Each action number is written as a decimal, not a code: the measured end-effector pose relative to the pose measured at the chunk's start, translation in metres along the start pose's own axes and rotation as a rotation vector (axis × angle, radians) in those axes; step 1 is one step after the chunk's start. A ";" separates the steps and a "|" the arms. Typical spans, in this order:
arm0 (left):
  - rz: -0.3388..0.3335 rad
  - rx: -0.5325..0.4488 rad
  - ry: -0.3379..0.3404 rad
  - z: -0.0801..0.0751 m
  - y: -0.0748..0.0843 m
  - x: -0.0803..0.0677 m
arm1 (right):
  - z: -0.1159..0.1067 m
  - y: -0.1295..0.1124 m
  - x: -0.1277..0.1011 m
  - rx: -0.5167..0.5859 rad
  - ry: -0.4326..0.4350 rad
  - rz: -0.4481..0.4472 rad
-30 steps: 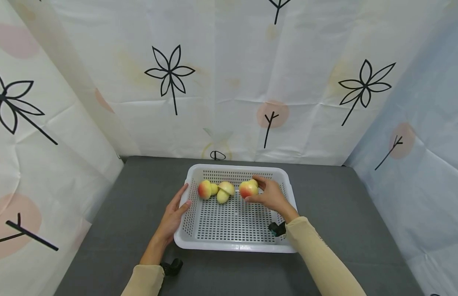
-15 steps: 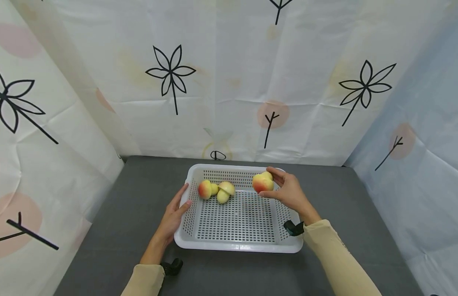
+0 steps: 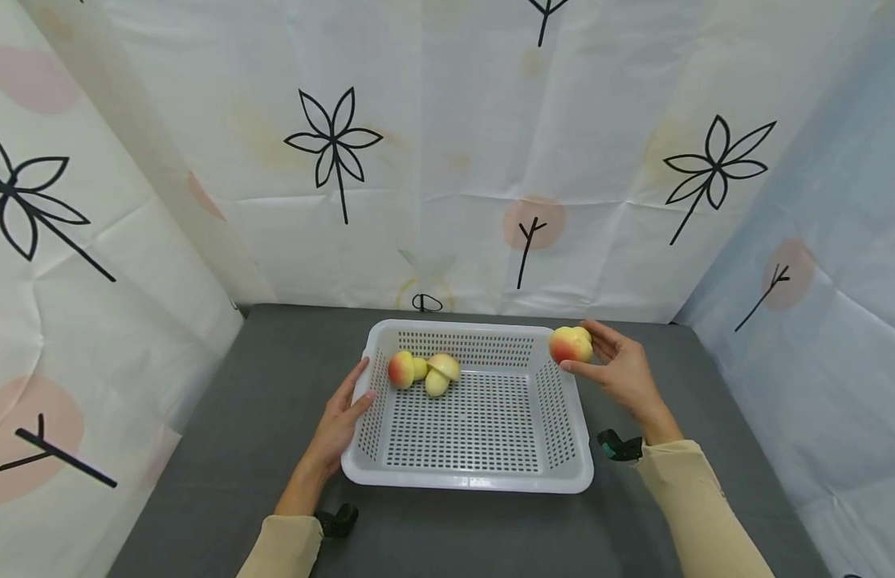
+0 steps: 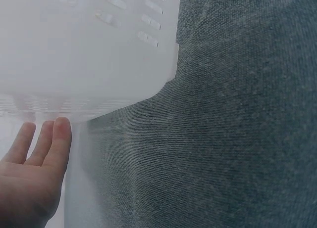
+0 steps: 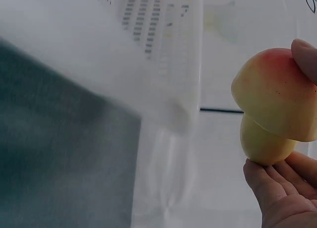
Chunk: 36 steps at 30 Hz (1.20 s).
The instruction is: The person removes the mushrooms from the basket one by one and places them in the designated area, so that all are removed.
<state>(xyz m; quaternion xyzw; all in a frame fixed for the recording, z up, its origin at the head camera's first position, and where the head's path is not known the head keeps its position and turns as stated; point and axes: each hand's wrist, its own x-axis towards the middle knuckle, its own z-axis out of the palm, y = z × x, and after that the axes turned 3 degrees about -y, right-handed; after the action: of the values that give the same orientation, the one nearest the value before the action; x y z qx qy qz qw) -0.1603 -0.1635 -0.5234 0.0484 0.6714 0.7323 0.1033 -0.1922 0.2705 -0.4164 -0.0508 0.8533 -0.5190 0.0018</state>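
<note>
Mushroom-shaped toy [image 3: 571,345], red-capped and yellow-stemmed, sits pinched in the right hand [image 3: 620,371] above the table [image 3: 678,401], just outside the white basket [image 3: 461,482]'s right rim. The left hand [image 3: 340,417] rests flat against the basket's left wall. Such a light fingertip pinch could let the toy roll free.

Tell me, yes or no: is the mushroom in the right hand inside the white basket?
No, the head view shows the right hand holding the mushroom beyond the right rim of the white basket.

No readable text, label, brand, number or sign appears in any view; the backdrop carries only drawn flower shapes.
</note>
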 end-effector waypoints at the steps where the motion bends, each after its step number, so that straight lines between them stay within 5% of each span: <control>1: -0.001 -0.001 -0.001 0.000 0.000 0.000 | -0.004 0.002 -0.002 0.004 0.010 0.007; 14: 0.002 -0.001 0.005 0.000 0.001 0.000 | -0.035 0.046 -0.020 -0.069 0.072 0.176; 26: -0.003 -0.011 0.007 0.001 0.000 0.000 | -0.025 0.099 -0.013 -0.112 0.019 0.296; 36: 0.001 -0.017 0.006 0.001 0.000 0.000 | -0.014 0.113 -0.003 -0.110 0.010 0.310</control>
<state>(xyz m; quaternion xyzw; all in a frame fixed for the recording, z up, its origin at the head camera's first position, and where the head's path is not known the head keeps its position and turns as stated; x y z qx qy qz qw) -0.1603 -0.1625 -0.5235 0.0456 0.6653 0.7382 0.1013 -0.1999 0.3348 -0.5104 0.0841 0.8779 -0.4654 0.0748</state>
